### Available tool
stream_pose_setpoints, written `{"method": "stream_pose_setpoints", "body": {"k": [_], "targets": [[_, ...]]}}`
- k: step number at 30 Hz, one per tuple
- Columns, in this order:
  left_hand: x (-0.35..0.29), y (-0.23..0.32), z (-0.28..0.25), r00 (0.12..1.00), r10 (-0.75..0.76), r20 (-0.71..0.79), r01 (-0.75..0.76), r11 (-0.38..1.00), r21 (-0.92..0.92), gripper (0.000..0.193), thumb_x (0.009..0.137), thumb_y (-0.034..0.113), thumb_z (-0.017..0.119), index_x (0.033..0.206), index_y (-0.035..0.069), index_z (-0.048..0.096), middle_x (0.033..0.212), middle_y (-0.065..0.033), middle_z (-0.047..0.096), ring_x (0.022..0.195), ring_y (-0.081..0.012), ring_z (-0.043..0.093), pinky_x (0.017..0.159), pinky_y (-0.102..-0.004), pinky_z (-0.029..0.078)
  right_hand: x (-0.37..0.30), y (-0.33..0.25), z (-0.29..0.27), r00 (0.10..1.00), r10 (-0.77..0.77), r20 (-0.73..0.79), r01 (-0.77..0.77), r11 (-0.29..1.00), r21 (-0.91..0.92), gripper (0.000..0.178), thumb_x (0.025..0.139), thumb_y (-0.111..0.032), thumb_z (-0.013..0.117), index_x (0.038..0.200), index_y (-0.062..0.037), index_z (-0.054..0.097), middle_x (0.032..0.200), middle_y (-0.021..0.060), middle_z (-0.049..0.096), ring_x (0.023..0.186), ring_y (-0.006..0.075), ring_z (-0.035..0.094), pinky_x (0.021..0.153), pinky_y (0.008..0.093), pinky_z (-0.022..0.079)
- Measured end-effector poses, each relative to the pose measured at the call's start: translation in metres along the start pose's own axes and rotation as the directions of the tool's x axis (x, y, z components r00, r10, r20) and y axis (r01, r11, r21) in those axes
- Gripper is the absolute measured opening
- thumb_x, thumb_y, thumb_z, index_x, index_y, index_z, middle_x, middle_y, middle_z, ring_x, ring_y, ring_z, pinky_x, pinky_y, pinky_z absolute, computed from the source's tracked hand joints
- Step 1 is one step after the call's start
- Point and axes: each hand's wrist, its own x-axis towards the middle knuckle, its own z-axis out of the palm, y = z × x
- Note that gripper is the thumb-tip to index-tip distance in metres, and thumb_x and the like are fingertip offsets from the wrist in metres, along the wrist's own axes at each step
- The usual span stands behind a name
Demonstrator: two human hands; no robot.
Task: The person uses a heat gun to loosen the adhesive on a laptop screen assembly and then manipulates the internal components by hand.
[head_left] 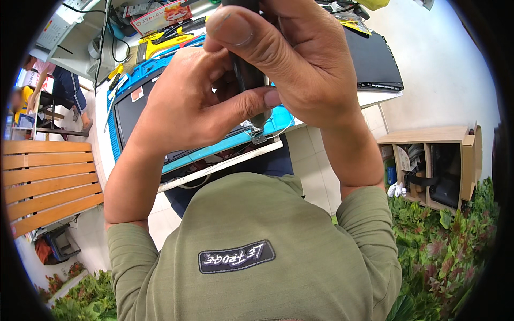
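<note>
Both hands fill the top middle of the frame, way closer than anything else. Right hand [305, 64] has its fingers [241, 32] curled shut around a dark cylindrical tool [247, 75], held roughly upright with its tip pointing down. Left hand [187, 101] closes in from the left, thumb pressed against the tool's lower end, fingers wrapped on it too. Just under the tip hangs a small metal bracket [256, 134]. Behind sits a blue mat [235, 140] on the white worktop [225, 165], with a black laptop [375, 61] upper right.
</note>
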Motion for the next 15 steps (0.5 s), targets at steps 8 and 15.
{"method": "stream_pose_setpoints", "body": {"k": [8,15], "targets": [[-0.005,-0.016,0.005,0.979,-0.191,-0.071,0.194,0.980,0.035,0.045,0.103,0.031,0.086,0.130,0.001,0.067,0.094,-0.0088,0.076,0.081,-0.0171,0.074,0.074,-0.0325,0.058,-0.089,-0.020,-0.018,0.973,0.095,-0.210,-0.204,0.779,-0.593,0.040,0.099,-0.018,0.083,0.131,0.0037,0.073,0.120,0.0181,0.074,0.100,0.0282,0.070,0.094,0.0379,0.056],[-0.019,-0.035,0.017,0.953,-0.302,0.012,0.302,0.951,-0.069,0.038,0.112,0.025,0.076,0.138,0.003,0.061,0.112,-0.0146,0.082,0.104,-0.0207,0.079,0.096,-0.0370,0.063,-0.197,-0.023,0.038,0.874,0.405,-0.270,-0.474,0.587,-0.656,0.059,0.075,-0.028,0.105,0.120,-0.0027,0.077,0.105,0.0116,0.075,0.093,0.0326,0.068,0.088,0.0438,0.051]]}}
